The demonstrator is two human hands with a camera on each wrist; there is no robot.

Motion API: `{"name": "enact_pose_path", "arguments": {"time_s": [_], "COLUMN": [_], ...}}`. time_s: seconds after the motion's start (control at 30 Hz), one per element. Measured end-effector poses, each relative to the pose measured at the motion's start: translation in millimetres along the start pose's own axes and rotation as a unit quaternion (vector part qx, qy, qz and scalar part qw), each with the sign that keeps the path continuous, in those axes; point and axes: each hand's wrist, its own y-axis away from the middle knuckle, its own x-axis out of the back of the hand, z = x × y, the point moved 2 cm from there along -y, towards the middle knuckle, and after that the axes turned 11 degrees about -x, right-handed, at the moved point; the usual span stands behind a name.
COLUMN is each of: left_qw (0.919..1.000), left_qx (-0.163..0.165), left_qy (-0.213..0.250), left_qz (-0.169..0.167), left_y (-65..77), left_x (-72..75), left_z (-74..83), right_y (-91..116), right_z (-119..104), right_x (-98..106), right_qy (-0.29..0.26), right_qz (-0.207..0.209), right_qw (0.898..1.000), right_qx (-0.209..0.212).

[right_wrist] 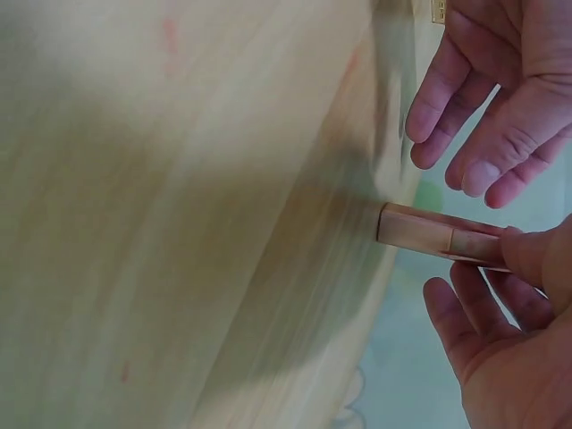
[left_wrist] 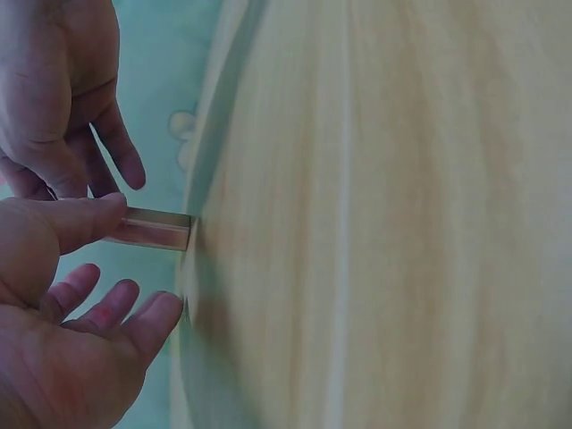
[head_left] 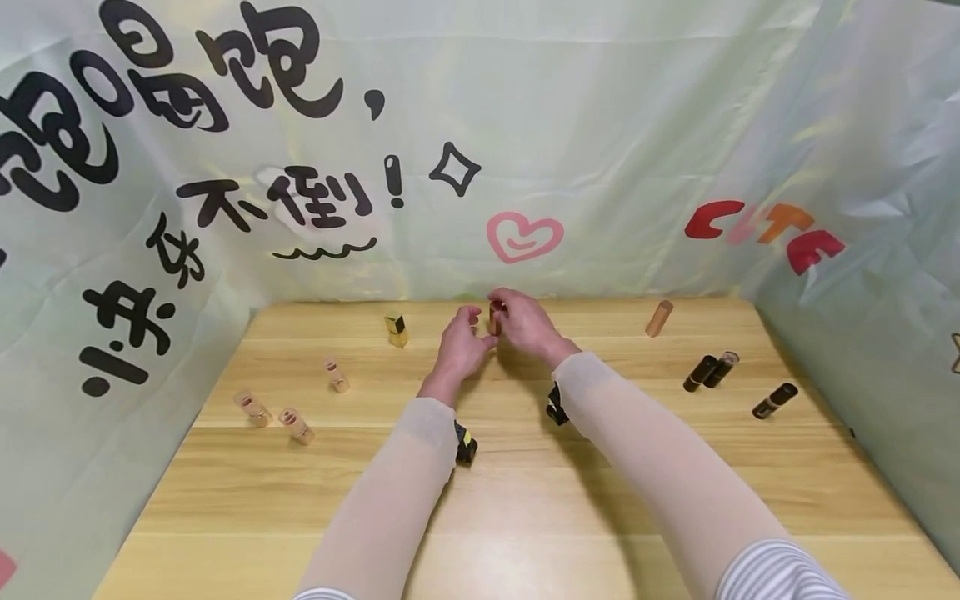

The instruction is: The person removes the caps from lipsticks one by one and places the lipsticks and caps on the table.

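Note:
A copper-coloured lipstick tube point(head_left: 493, 320) stands upright at the back middle of the table. My right hand point(head_left: 528, 323) pinches its upper part between thumb and fingers, clearest in the right wrist view, where the tube point(right_wrist: 416, 230) has its base at the tabletop. Just left of it is my left hand point(head_left: 463, 346), with fingers apart and loosely bent. From the right wrist side, the left thumb shows a small gap to the tube. In the left wrist view that thumb partly covers the tube point(left_wrist: 156, 229).
Left of the hands stands a gold lipstick point(head_left: 397, 331). Pinkish lipsticks point(head_left: 337, 377) point(head_left: 253, 408) point(head_left: 297, 426) are on the left. Another copper tube point(head_left: 659, 318) stands back right, with black lipsticks point(head_left: 701, 373) point(head_left: 722, 369) point(head_left: 775, 401) nearer. A printed cloth point(head_left: 615, 125) walls the table's back and sides.

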Motion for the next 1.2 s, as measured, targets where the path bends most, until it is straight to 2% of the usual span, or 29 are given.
{"name": "enact_pose_path", "arguments": {"time_s": [0.17, 0.33, 0.53, 0.73, 0.97, 1.2], "left_qw": [0.9999, 0.9998, 0.9991, 0.9989, 0.9980, 0.9958], "left_qx": [0.001, 0.003, -0.022, -0.042, -0.046, -0.041], "left_qy": [0.008, 0.006, 0.020, 0.011, 0.021, 0.053], "left_qz": [-0.008, -0.019, -0.029, -0.019, -0.038, -0.062], "left_y": [6.0, 18.9, 31.8, 41.6, 49.3, 56.1], "left_x": [-2.2, -3.1, -2.1, 2.6, 7.9, 5.6], "left_z": [-3.3, -6.8, -1.6, 7.1, 7.3, 7.5], "right_y": [8, 26, 48, 66, 77, 85], "right_z": [5, 8, 2, -7, -7, 2], "right_x": [-3, -5, -2, 1, -1, -10], "right_qy": [-0.011, -0.043, -0.078, -0.116, -0.150, -0.171], "right_qz": [0.011, 0.014, 0.032, 0.037, 0.023, 0.004], "right_qw": [1.000, 0.999, 0.996, 0.992, 0.988, 0.985], "right_qx": [-0.005, -0.005, 0.003, 0.014, 0.021, -0.001]}}
